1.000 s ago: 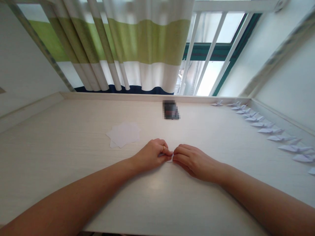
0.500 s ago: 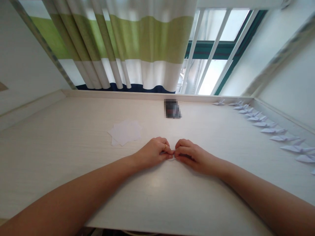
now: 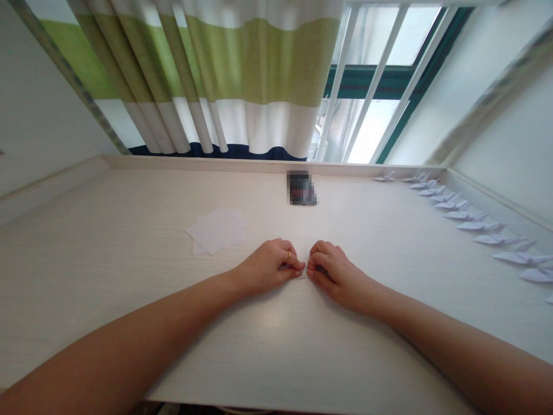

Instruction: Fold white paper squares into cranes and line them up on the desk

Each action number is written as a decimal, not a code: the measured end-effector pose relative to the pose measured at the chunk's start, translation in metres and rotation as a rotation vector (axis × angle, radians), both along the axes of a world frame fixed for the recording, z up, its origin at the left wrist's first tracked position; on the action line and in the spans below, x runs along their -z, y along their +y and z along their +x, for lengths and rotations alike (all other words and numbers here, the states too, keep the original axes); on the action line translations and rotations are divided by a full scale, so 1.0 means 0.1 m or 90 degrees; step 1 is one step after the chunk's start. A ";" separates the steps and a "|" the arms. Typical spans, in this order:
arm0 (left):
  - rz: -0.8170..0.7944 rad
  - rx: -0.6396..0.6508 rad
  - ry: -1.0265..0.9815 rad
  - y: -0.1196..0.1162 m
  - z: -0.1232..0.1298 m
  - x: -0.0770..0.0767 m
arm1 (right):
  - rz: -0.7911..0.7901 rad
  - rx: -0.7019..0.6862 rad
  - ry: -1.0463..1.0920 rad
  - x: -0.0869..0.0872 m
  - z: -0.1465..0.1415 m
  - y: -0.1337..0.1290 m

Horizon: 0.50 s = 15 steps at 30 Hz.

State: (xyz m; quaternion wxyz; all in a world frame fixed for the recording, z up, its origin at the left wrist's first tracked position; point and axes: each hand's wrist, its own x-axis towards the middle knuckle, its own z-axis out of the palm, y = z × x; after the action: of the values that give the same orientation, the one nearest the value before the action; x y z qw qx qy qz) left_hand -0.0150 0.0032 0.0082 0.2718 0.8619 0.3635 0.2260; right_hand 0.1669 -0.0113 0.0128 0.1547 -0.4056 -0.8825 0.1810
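Observation:
A small piece of white paper (image 3: 299, 277) shows between my two hands, low on the white table, mostly covered by my fingers. My left hand (image 3: 280, 262), with a ring on one finger, pinches it from the left. From the right, my right hand (image 3: 326, 266) has its fingertips pressed together on the paper's other side. Only a narrow gap parts the fingertips. Beyond my left hand, several white sheets (image 3: 218, 230) lie in a loose overlapping pile.
Folded white paper cranes (image 3: 469, 216) stand in a row along the right side of the table (image 3: 268, 357). A dark pixelated object (image 3: 301, 188) lies near the back ledge. Behind hang a green and white curtain (image 3: 276, 63) and a barred window.
The fingers of my right hand have curled closer together and moved slightly off my left fingertips. My left hand is almost unmoved. The view has shifted a little.

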 end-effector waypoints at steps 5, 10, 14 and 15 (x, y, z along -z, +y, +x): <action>-0.049 -0.009 -0.038 0.01 0.00 0.02 | -0.006 0.003 -0.005 -0.01 -0.01 0.01; -0.121 -0.036 -0.036 0.00 0.01 -0.02 | -0.022 0.006 -0.004 -0.01 -0.02 0.03; -0.152 -0.037 -0.043 0.00 0.02 -0.04 | -0.022 0.013 -0.016 -0.02 -0.03 0.03; -0.151 -0.036 -0.045 0.01 0.02 -0.03 | -0.023 0.016 -0.020 -0.03 -0.03 0.03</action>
State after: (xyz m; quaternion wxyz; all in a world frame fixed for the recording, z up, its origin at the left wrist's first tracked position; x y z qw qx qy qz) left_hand -0.0127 0.0038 0.0116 0.3780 0.8047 0.4018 0.2194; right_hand 0.1637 -0.0088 0.0158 0.1359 -0.4222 -0.8762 0.1887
